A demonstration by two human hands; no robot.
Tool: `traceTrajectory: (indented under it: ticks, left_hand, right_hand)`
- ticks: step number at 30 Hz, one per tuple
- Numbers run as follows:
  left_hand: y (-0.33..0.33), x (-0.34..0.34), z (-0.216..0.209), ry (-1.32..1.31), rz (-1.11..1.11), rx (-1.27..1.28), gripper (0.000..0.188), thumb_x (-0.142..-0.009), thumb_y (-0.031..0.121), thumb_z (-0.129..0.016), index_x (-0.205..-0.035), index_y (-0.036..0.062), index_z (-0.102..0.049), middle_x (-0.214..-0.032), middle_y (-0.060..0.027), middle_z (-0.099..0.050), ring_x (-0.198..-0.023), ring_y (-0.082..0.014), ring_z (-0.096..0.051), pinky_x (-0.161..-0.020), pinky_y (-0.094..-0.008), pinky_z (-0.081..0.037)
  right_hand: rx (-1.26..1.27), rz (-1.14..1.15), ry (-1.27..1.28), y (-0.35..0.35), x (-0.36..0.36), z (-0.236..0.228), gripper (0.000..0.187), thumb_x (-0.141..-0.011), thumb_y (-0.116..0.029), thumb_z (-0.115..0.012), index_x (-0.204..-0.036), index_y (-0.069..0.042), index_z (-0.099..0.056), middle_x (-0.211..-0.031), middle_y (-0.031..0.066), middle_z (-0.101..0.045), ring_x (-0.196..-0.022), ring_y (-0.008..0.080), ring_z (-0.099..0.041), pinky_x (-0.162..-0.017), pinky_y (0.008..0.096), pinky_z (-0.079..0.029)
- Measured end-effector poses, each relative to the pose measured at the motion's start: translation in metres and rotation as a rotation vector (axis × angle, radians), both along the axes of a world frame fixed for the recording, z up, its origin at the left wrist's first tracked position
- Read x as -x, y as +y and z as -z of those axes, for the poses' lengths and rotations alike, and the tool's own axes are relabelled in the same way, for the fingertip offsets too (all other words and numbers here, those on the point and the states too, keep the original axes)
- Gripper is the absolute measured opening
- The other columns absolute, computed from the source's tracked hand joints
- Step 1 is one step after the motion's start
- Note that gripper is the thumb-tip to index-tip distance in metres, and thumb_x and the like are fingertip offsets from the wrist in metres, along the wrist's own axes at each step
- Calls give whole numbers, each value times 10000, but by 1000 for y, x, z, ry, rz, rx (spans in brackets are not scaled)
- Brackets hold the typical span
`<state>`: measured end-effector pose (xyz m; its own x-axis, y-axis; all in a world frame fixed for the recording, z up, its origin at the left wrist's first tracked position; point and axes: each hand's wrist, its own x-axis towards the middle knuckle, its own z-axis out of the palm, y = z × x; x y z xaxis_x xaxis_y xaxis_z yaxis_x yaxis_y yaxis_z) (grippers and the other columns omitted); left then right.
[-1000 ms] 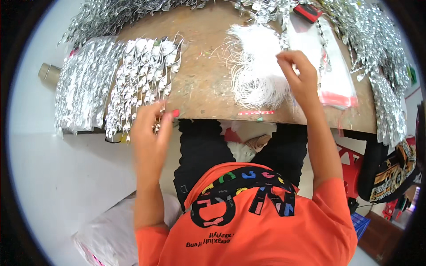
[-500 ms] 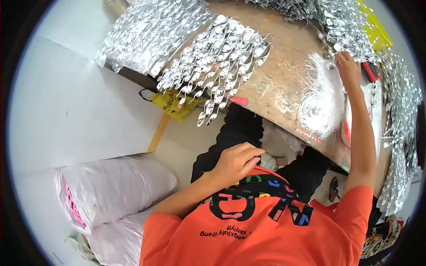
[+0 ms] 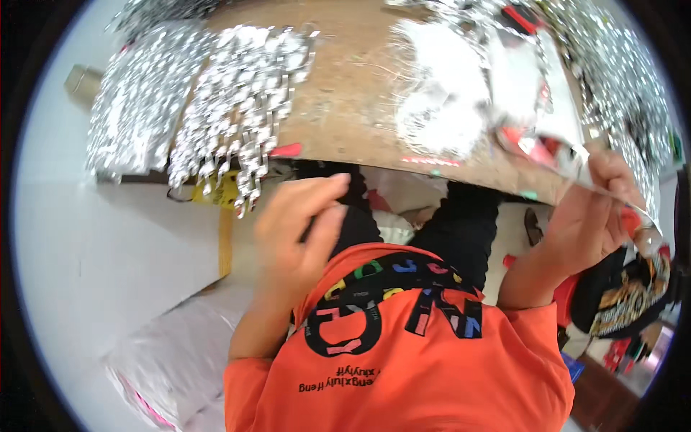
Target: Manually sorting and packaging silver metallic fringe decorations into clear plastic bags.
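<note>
My left hand (image 3: 291, 227) hovers in front of the table's front edge, blurred, with its fingers apart and nothing in it. At the table's right front corner, my right hand (image 3: 594, 205) has its fingers closed on a thin silvery strand (image 3: 561, 167), smeared by motion. That strand runs back over the tabletop and also shows beyond the fingers; its exact make is hard to see. Nearest on the table are a white sheet (image 3: 515, 79) with red marks and a bundle of white thread (image 3: 443, 86).
Strings of silver discs (image 3: 241, 93) hang over the front edge of the wooden table (image 3: 345, 86), beside a silvery pile (image 3: 147, 93). More silver strands (image 3: 612, 79) cover the right side. A red-and-black object (image 3: 522, 19) lies at the back. Plastic-wrapped bundles (image 3: 173, 353) stand at lower left.
My right hand has come back from the top of the thread bundle to the right front corner, drawing the strand along. My left hand has risen from my lap. The view has shifted right.
</note>
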<state>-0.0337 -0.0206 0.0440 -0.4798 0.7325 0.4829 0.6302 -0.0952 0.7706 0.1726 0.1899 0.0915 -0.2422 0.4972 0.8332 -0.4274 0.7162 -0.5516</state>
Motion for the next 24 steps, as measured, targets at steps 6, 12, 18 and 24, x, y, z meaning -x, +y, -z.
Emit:
traceTrajectory:
  ticks: [6,12,18,24]
  left_hand:
    - [9,-18,-27,193,285,37,431,-739,184,-713,-1119,25,-590,-1116,-125,-625,-946,-318,-603,-833,-413,-461]
    - [21,-43,8,-132,431,263,411,-799,27,-638,-1204,19,-569,-1087,-165,-611,-906,-288,-624,-761,-341,-504]
    - [1,-24,29,-314,220,388,323,-837,2,-592,-1160,-17,-591,-948,-122,-622,-809,-192,-603,-713,-269,-478]
    - [2,-28,47,-432,266,370,310,-852,1,-547,-1158,-25,-586,-958,-71,-607,-723,-97,-537,-646,-222,-451]
  right_hand:
    - [319,-393,-466,-53,-3,32,141,-755,25,-679,-873,-15,-613,-896,134,-642,-808,211,-622,-716,306,-490]
    - [389,-392,-745,-63,7,67,152,-830,-155,-655,-941,-59,-617,-929,97,-610,-822,275,-589,-745,338,-456]
    - [-259,260,-1004,4,-29,86,105,-761,-74,-679,-859,-68,-639,-831,70,-630,-783,265,-588,-723,356,-449]
    - [-542,372,-1076,41,-40,83,128,-734,-70,-679,-847,-93,-623,-754,21,-587,-683,198,-552,-649,309,-381]
